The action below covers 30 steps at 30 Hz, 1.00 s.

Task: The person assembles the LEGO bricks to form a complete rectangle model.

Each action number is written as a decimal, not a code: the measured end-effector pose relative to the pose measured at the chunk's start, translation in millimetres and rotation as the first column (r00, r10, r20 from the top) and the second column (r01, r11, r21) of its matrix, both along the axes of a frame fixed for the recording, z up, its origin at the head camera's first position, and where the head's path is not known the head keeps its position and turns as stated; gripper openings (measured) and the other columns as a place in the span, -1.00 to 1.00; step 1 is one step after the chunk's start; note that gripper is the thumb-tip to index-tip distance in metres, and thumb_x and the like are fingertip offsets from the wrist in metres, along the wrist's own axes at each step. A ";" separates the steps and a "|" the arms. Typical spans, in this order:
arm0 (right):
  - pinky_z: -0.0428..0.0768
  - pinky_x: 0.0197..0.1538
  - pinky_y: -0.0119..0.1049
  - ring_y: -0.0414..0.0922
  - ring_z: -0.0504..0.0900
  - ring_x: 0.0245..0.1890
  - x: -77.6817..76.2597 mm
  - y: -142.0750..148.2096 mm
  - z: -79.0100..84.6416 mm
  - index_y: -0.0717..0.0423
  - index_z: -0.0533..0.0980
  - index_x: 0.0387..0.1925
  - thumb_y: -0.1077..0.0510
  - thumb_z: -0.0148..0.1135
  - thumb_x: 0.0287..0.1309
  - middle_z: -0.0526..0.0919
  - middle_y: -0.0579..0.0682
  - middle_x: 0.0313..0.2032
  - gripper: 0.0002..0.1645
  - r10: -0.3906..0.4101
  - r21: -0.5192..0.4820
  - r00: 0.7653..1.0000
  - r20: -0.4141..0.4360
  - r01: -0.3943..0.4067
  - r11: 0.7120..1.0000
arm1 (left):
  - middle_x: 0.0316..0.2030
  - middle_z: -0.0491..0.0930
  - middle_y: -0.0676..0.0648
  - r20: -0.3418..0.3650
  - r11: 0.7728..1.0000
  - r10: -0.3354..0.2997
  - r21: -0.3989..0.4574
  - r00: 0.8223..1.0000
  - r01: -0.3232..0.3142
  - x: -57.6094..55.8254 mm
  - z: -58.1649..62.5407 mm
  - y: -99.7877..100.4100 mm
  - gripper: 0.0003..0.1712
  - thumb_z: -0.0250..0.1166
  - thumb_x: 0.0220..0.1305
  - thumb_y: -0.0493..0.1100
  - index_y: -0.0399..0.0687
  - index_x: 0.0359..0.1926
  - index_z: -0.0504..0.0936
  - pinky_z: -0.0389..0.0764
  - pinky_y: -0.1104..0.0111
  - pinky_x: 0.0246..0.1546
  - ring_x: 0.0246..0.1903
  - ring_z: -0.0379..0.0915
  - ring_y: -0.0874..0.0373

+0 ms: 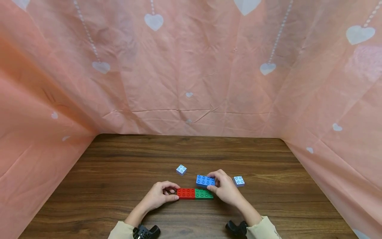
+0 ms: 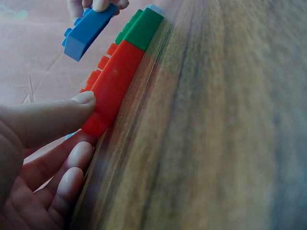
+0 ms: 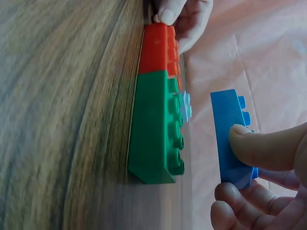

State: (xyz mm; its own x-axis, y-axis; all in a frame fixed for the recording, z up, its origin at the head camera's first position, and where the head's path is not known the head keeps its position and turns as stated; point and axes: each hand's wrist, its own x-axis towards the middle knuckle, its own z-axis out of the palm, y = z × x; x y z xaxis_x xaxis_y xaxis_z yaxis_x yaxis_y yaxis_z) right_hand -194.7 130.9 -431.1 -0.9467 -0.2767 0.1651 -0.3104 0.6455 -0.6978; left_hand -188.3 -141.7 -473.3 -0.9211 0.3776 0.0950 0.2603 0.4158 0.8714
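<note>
Right hand point(image 1: 224, 188) pinches blue eight-stud brick point(image 1: 204, 181), green brick point(image 1: 203, 195) just beside thumb; left hand point(image 1: 158, 195) grips red eight-stud brick point(image 1: 186, 194), far-side contact unclear

The person wears pale cream sleeves, the left sleeve point(image 1: 120, 230) and the right sleeve point(image 1: 262, 229) matching in colour. Each ends short of the wrist; near the right one's lower edge is a faint darker mark, too small to read. At each cuff sits a black device, the left device point(image 1: 144, 233) and the right device point(image 1: 237, 229) both having a rounded, stubby end that juts inward. Small dots pepper the left one's casing. The left hand point(image 1: 158, 195) and right hand point(image 1: 226, 190) are bare, with short thumbnails.
</note>
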 end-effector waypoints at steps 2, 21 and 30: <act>0.32 -0.43 -0.36 -0.17 0.34 -0.44 1.9 -1.4 -0.1 0.10 0.56 -0.20 0.28 0.39 -0.05 0.37 -0.06 -0.39 -0.70 0.021 -0.005 1.000 0.001 -0.021 1.000 | -0.36 0.58 -0.12 0.001 1.000 -0.004 -0.008 1.000 0.004 4.9 9.8 2.1 -0.71 0.40 0.03 -0.27 -0.19 -0.16 0.65 0.42 0.46 -0.45 -0.44 0.42 0.19; 0.33 -0.40 -0.38 -0.20 0.35 -0.42 8.6 -16.1 -6.1 0.16 0.55 -0.20 0.25 0.39 -0.05 0.42 -0.10 -0.34 -0.70 0.166 0.092 0.986 -0.025 -0.163 0.982 | -0.39 0.56 0.06 0.002 1.000 -0.010 -0.017 1.000 0.010 -8.3 -15.9 -3.8 -0.68 0.44 0.00 -0.07 -0.01 -0.17 0.67 0.45 0.43 -0.46 -0.46 0.42 0.23; 0.34 -0.41 -0.38 -0.18 0.37 -0.43 8.0 -19.6 -7.6 0.17 0.55 -0.20 0.26 0.39 -0.04 0.42 -0.09 -0.34 -0.70 0.185 0.093 0.983 -0.016 -0.183 0.979 | -0.39 0.56 0.05 0.004 1.000 -0.005 -0.023 1.000 0.005 -7.9 -14.9 -3.5 -0.69 0.43 0.02 -0.09 0.00 -0.17 0.67 0.44 0.43 -0.47 -0.47 0.41 0.22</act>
